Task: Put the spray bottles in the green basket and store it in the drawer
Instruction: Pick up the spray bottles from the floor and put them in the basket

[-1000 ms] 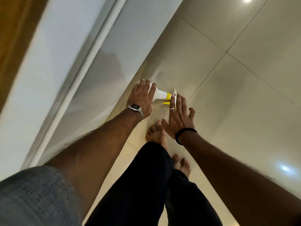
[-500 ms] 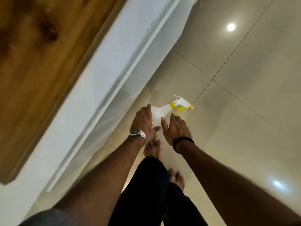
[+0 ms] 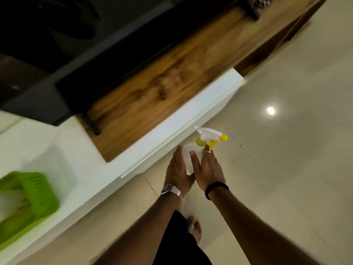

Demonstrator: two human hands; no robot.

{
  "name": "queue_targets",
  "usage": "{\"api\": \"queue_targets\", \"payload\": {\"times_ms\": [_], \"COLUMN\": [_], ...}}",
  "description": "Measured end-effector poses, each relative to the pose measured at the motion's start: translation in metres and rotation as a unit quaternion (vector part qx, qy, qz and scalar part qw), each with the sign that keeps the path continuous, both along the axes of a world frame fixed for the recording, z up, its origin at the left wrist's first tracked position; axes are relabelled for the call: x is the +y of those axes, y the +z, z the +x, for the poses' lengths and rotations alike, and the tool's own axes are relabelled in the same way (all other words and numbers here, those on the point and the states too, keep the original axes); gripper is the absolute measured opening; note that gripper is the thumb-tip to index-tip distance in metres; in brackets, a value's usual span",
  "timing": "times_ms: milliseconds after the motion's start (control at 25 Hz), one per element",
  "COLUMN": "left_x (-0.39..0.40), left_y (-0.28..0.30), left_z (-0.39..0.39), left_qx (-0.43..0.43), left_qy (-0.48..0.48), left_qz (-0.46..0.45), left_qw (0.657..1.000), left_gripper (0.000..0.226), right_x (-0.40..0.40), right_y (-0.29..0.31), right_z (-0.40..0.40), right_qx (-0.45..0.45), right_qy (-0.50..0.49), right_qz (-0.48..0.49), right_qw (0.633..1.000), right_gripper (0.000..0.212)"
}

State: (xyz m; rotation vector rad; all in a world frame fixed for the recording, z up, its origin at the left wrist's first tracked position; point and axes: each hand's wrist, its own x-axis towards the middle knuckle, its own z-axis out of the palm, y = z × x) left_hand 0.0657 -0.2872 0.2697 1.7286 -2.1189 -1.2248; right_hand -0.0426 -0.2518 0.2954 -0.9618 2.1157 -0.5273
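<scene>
A white spray bottle (image 3: 194, 153) with a yellow collar, trigger and nozzle tip is held upright above the floor, in front of the open drawer. My left hand (image 3: 176, 171) wraps its left side and my right hand (image 3: 207, 168) its right side, both gripping the body. The green basket (image 3: 41, 190) stands on the white counter at the far left; pale shapes lie inside it, too blurred to name. The open drawer (image 3: 152, 88) has a wooden bottom and a white front panel, just left of my hands.
A white counter (image 3: 63, 138) runs along the left beside the drawer. Dark cabinet interior fills the top left. Glossy cream floor tiles (image 3: 286, 169) spread to the right. My bare foot (image 3: 194, 228) and dark trouser leg are below the hands.
Both hands have lifted the spray bottle off the floor and turned it upright. My head has risen, bringing the open drawer, the counter and the green basket into sight.
</scene>
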Motion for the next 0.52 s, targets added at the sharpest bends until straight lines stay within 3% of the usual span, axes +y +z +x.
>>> {"api": "queue_targets", "payload": {"times_ms": [200, 320, 520], "left_x": [0.016, 0.026, 0.052], "left_y": [0.082, 0.114, 0.128], "left_z": [0.081, 0.158, 0.284], "left_qx": [0.047, 0.039, 0.005], "left_qy": [0.137, 0.218, 0.294], "left_qz": [-0.092, -0.164, -0.187], "left_qw": [0.985, 0.961, 0.937], "left_gripper": [0.085, 0.074, 0.093], "right_x": [0.001, -0.010, -0.018], "right_y": [0.061, 0.089, 0.104], "right_z": [0.081, 0.161, 0.287], "right_qx": [0.047, -0.003, -0.028], "right_qy": [0.153, 0.168, 0.260], "right_qz": [-0.065, -0.142, -0.205], "right_qw": [0.985, 0.976, 0.943], "right_gripper": [0.075, 0.063, 0.059]}}
